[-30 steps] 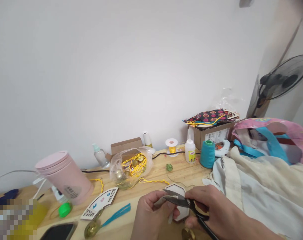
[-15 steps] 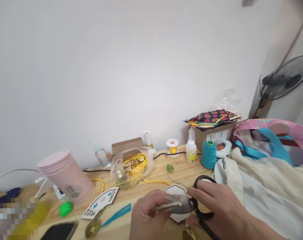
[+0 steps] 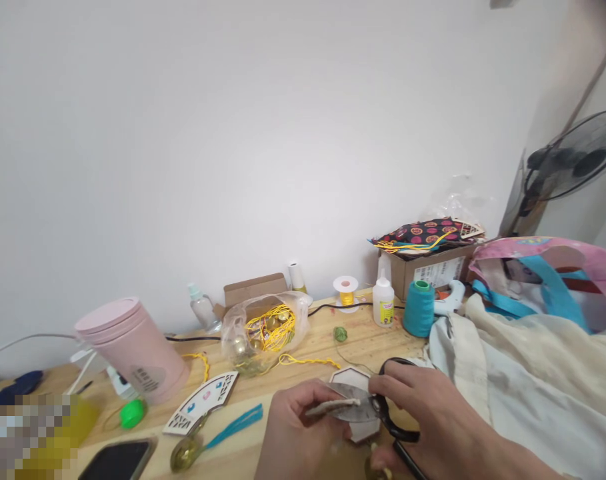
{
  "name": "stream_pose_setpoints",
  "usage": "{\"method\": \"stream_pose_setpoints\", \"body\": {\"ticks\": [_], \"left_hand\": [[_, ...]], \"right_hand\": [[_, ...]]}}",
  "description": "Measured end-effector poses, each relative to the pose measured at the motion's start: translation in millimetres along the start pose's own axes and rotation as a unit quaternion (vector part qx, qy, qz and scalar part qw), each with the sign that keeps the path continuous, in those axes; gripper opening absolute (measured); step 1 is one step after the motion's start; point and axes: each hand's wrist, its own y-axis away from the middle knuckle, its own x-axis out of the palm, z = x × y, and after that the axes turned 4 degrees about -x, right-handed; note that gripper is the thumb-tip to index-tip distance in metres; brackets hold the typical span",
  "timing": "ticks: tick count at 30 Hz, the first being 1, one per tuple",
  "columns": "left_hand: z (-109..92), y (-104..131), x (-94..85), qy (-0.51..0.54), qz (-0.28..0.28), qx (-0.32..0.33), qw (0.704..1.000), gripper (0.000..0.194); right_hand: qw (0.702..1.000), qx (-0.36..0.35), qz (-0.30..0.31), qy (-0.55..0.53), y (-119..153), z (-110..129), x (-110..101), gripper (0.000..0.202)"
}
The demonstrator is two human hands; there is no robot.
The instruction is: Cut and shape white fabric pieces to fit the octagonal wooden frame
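Observation:
My right hand (image 3: 427,407) grips black-handled scissors (image 3: 370,407), with fingers in the loops and the blades parted. A thin strip of off-white cloth (image 3: 330,405) sticks out from the pinched fingers of my left hand (image 3: 297,423) and lies between the blades. Beneath the scissors rests a white octagonal piece with a dark outline (image 3: 350,377), partly covered by my hands. Below my right hand a brass bell (image 3: 377,472) shows at the bottom edge. To the left are a fan-shaped cut-out panel (image 3: 203,403), another brass bell (image 3: 187,453) and a blue tassel (image 3: 237,425).
A pink canister (image 3: 133,350), a phone (image 3: 117,460) and a green cap (image 3: 131,414) stand at left. Behind are a plastic bag of yellow cords (image 3: 270,330), a yellow thread spool (image 3: 347,293), a glue bottle (image 3: 383,303) and a teal thread cone (image 3: 418,310). Pale cloth (image 3: 533,373) covers the right.
The scissors have shifted slightly left, their blades reaching further around the cloth strip. My left hand has tilted a little. The objects on the table stay where they were.

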Motion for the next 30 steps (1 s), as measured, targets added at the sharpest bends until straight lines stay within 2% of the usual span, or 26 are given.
{"method": "stream_pose_setpoints", "body": {"ticks": [7,11,16,22,25,30], "left_hand": [[7,-3,-0.2,-0.009,0.020,-0.051,0.998,0.015],[8,-2,-3.1,-0.009,0.026,-0.065,0.998,0.006],[5,-1,-5.1,0.011,0.035,-0.082,0.996,0.007],[12,-4,-1.5,0.064,0.038,-0.036,0.997,0.015],[14,-7,-1.6,0.072,0.039,-0.024,0.996,0.019],[10,-6,-1.9,-0.007,0.013,-0.013,1.000,0.014]], "right_hand": [[1.000,-0.004,0.014,-0.016,2,-4,1,0.020],[0.998,0.006,0.033,-0.058,2,-3,-1,0.016],[0.994,0.010,0.039,-0.106,3,-1,-2,0.020],[0.986,0.071,0.038,-0.145,0,0,4,0.019],[0.986,0.076,0.027,-0.144,1,0,6,0.020],[0.987,0.068,0.014,-0.147,0,4,0,0.034]]}}
